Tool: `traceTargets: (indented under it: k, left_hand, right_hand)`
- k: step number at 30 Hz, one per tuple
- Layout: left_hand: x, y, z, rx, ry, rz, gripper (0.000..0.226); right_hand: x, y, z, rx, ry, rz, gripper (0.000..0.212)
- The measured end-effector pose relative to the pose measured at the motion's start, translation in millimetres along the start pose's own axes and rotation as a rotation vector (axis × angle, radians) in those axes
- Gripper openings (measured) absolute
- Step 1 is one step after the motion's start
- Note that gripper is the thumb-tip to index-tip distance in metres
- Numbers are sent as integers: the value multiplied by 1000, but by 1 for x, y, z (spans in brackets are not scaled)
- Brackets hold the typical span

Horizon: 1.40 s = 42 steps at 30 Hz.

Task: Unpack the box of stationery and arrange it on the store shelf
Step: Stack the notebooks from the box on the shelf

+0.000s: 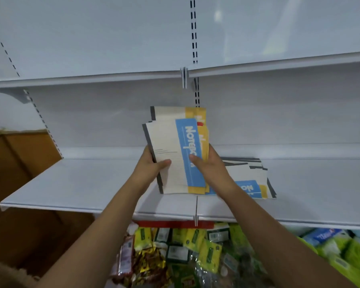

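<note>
A stack of notebooks [170, 146] with cream covers, blue and yellow title bands and dark spines stands tilted on the white shelf [81, 183]. My left hand [152, 165] grips its left edge, thumb across the front cover. On the stack's right edge, my right hand [208, 165] holds on with its thumb on the blue band. Just to the right, behind my right wrist, a second pile of the same notebooks [252, 177] lies flat on the shelf.
An upper white shelf [112, 76] hangs above. A brown cardboard box [19, 163] stands at the left beside the shelf end. Below the shelf lie several snack packets [175, 250] in yellow, green and red, with green and blue packs [337, 244] at the right.
</note>
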State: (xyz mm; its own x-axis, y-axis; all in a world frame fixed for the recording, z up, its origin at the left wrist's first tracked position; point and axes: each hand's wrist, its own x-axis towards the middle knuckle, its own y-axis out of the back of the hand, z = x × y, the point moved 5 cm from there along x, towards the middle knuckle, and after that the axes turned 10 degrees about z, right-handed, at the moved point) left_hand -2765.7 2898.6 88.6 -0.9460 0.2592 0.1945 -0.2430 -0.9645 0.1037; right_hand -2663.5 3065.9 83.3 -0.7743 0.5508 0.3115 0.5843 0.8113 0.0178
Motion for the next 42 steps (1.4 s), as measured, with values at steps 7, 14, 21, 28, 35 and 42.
traceTargets:
  k: [7,14,21,28,35,42]
  left_hand:
    - [-27,1,-74,83,103,-65,49]
    - [-8,39,-72,272,165,-16,20]
    - [25,103,-96,1316,251,-98,65]
    - [16,6,-48,1030,-336,5,64]
    - [-31,-141,-73,924,-80,-356,70]
    - [-27,-150,-62,401,186,-130,73]
  right_hand:
    - [-30,-25,61,-139,-167,-45,50]
    - [-16,-41,61,-405,-89,-168,48]
    - [2,36,74,-1121,184,-34,58]
    - [-4,118,88,-1312,-6,251,78]
    - [-15,140,108,-1083,-93,325,90]
    - [-21,168,94,-523,-58,533,63]
